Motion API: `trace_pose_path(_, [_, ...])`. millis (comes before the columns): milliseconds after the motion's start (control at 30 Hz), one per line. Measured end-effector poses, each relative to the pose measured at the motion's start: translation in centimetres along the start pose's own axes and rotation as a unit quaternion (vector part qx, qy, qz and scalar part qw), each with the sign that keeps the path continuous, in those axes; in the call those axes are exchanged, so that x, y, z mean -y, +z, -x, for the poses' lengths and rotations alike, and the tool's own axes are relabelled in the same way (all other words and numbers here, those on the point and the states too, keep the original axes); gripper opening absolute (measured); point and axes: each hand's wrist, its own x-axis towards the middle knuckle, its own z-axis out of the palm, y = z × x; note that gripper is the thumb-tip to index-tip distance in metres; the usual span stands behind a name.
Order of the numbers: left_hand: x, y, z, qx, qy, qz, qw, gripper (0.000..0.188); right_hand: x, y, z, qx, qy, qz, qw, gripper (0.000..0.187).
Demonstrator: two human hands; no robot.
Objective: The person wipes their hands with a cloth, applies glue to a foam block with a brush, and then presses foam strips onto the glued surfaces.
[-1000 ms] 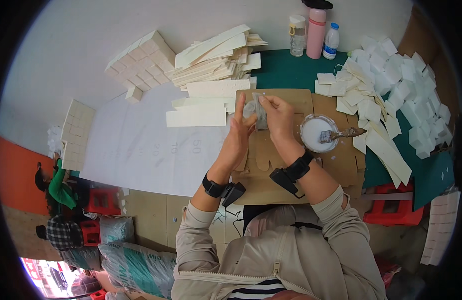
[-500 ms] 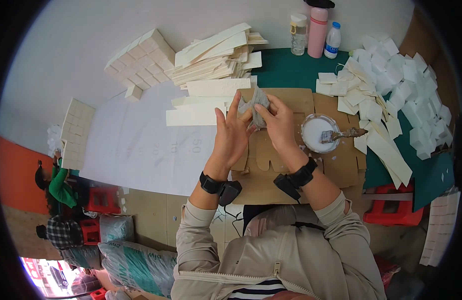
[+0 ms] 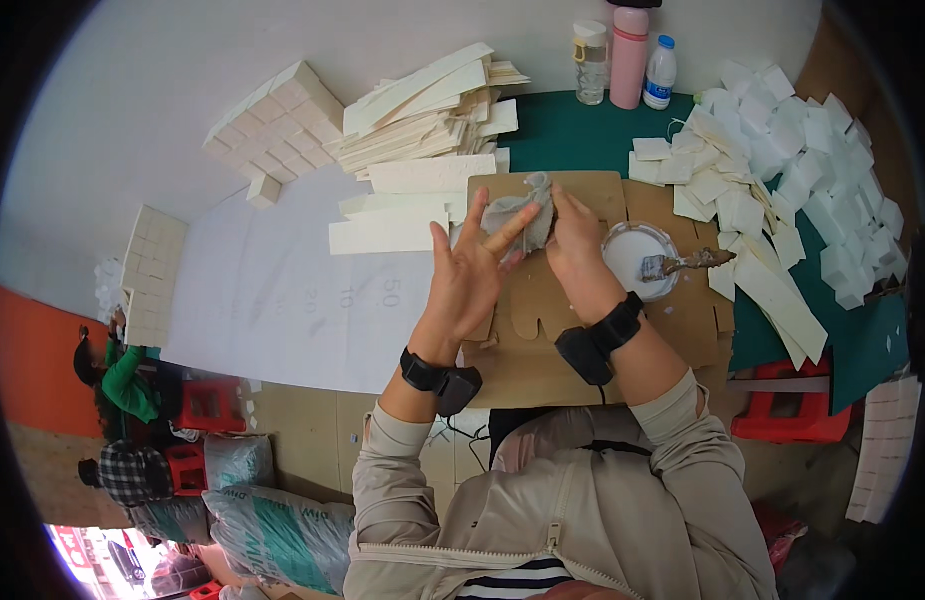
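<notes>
A crumpled grey cloth (image 3: pixel 540 230) is pinched in the fingers of my right hand (image 3: pixel 580 245). My left hand (image 3: pixel 463 285) faces it with the palm up and the fingers spread. One left finger lies against the cloth, which is being rubbed on it. Both hands hover over flattened brown cardboard (image 3: pixel 588 190). Just right of my right hand stands a round tub (image 3: pixel 611 262) of white paste. Across its rim rests a brush (image 3: pixel 698 260) with a caked brown handle.
Cream strips (image 3: pixel 423 115) are piled behind my left hand, with stacked white blocks (image 3: pixel 283 115) farther left. Loose cream pieces (image 3: pixel 718 180) and white boxes (image 3: pixel 833 190) heap at the right. Bottles (image 3: pixel 630 60) stand by the wall. A person in green (image 3: pixel 130 385) works far left.
My right hand has shifted slightly right and drawn the cloth along the left finger. The left fingers have spread wider, and the cloth hangs more open.
</notes>
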Motion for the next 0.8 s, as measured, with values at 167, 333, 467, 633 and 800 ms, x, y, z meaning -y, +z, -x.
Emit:
trace_pose_path(167, [-0.4, -0.9, -0.1, -0.014, -0.009, 0.107, 0.994, 0.094, 0.6, -0.5, 0.0, 0.053, 0.019, -0.059, 0.997, 0.029])
trace_pose_path(333, [-0.5, -1.6, -0.1, -0.017, -0.033, 0.097, 0.995, 0.099, 1.4, -0.3, 0.6, 0.087, -0.039, 0.021, 0.995, 0.027])
trace_pose_path(467, [-0.2, -2.0, -0.3, -0.017, -0.042, 0.084, 0.995, 0.099, 1.0, 1.1, 1.7, 0.150, -0.188, 0.244, 0.939, 0.022])
trace_pose_path(633, [0.5, -0.9, -0.2, -0.035, -0.033, -0.033, 0.998, 0.092, 0.8, 1.5, 2.4, 0.182, -0.311, 0.408, 0.839, 0.020])
trace_pose_path(800, [1.4, -1.1, -0.4, -0.031, 0.015, -0.149, 0.988, 0.095, 1.3, 2.1, 2.5, 0.125, -0.251, 0.395, 0.875, 0.019])
